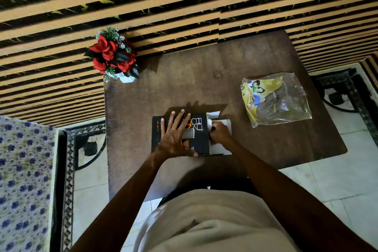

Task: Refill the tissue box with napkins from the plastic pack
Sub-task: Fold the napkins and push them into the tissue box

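Observation:
A black tissue box [199, 141] with orange and white print lies flat on the brown table [194, 80], near its front edge. My left hand [174, 136] presses flat on the box top, fingers spread. My right hand [219, 134] is at the box's open right end, where white flaps [226, 124] stick out; its fingers are curled on white napkins [210, 121] at the opening. The plastic pack [276, 99], clear with a yellow printed panel, lies flattened on the table to the right, apart from both hands.
A white pot of red artificial flowers [113, 57] stands at the table's far left corner. A striped wall [143, 6] runs behind the table. A floral-covered surface [22, 180] is at the left, with tiled floor [351, 180] around.

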Demonstrator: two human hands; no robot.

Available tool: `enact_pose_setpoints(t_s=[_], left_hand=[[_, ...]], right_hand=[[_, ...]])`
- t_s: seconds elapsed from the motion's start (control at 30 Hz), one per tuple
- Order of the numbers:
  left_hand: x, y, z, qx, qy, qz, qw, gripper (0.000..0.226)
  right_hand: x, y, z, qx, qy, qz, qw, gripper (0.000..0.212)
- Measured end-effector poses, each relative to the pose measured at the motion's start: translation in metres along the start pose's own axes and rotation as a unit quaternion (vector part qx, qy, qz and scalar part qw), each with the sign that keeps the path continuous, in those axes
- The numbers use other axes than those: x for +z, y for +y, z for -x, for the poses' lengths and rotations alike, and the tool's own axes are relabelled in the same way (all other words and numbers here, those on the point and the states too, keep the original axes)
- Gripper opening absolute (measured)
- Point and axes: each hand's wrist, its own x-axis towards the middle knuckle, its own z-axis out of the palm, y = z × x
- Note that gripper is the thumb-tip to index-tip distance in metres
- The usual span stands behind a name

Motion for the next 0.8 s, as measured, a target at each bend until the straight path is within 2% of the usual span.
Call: enact_pose_setpoints(t_s=[0.07,0.1,0.2,0.3,0.33,0.4,0.47,0.57,0.7,0.8], left_hand=[[0.001,0.0,0.001,0.002,0.0,0.001,1.0,0.142],[0.001,0.0,0.002,0.003,-0.002,0.002,1.0,0.142],[-0.001,0.001,0.003,-0.004,-0.006,0.0,1.0,0.142],[-0.007,0.017,-0.001,0.005,-0.002,-0.001,1.0,0.14],[-0.009,0.027,-0.003,0.024,0.0,-0.022,0.999,0.14],[-0.011,0.049,-0.01,0.064,-0.008,-0.066,0.996,0.141],[-0.006,0.069,-0.018,0.09,-0.021,-0.096,0.991,0.139],[0.006,0.081,-0.027,0.085,-0.032,-0.097,0.991,0.134],[0.013,0.077,-0.027,0.083,-0.02,-0.07,0.994,0.131],[0.019,0.073,-0.024,0.094,0.002,-0.045,0.995,0.127]], right_hand=[[0.01,-0.012,0.006,0.015,-0.029,-0.038,0.999,0.03],[0.011,-0.012,0.003,0.026,-0.018,-0.053,0.998,0.033],[0.001,-0.004,-0.002,-0.038,-0.01,0.025,0.999,0.026],[-0.022,0.014,-0.002,-0.073,0.094,-0.008,0.993,0.015],[-0.031,0.019,-0.001,-0.066,0.147,0.017,0.987,0.02],[-0.045,0.033,0.003,-0.068,0.186,0.097,0.975,0.028],[-0.05,0.044,0.007,-0.065,0.133,0.068,0.987,0.037],[-0.051,0.052,0.006,-0.006,0.047,0.005,0.999,0.043],[-0.053,0.053,0.013,0.037,0.021,-0.114,0.993,0.041],[-0.052,0.052,0.014,0.013,0.021,-0.127,0.992,0.04]])
